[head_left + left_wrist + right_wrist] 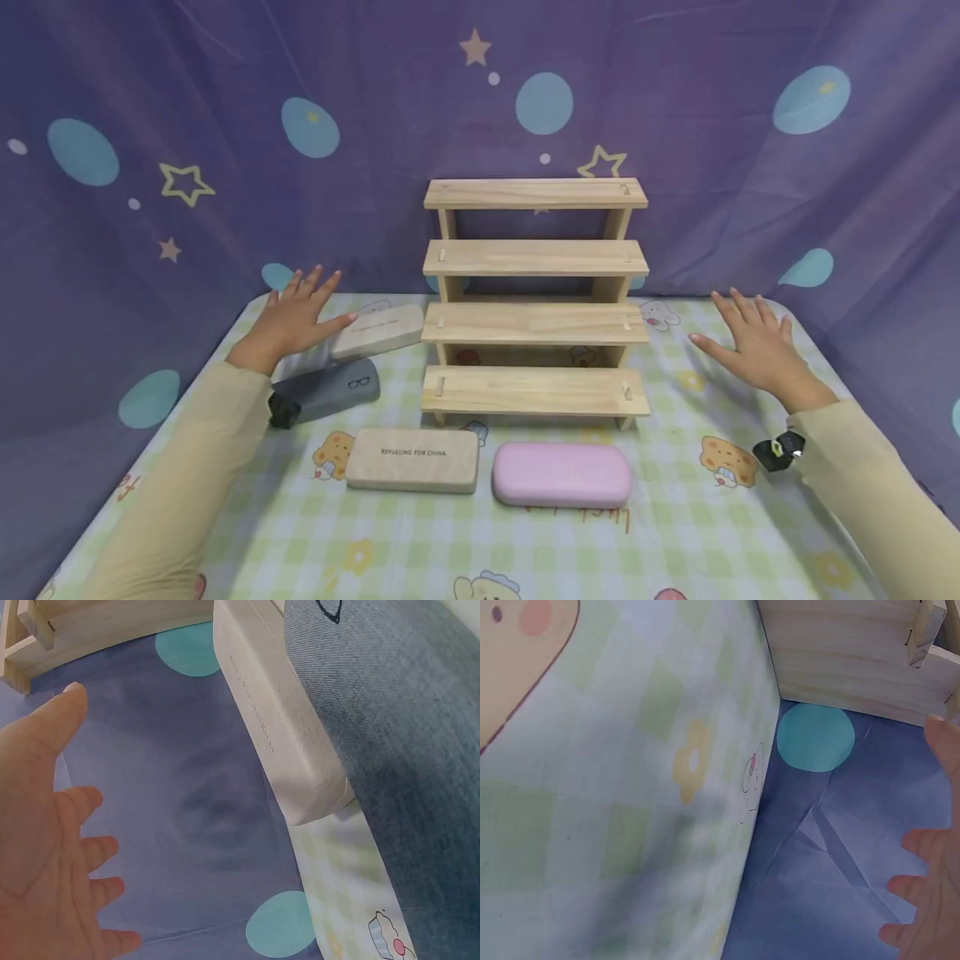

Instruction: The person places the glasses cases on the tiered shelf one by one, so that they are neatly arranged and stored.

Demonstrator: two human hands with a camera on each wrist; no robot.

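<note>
Beige hard glasses case (377, 330) sits just beside the left hand (294, 319), fingers spread, holding nothing. Right hand (757, 348) likewise splayed, well apart from it. Probably light, rigid, smooth shell; grip across the long sides.

sleeves: long, pale yellow, plain fabric, covering both my arms down to the wrist
left hand (294, 319): bare, no rings
right hand (756, 345): bare, no rings
left wrist camera (284, 411): small black unit at my cuff
right wrist camera (780, 451): black unit with a glinting lens
</note>
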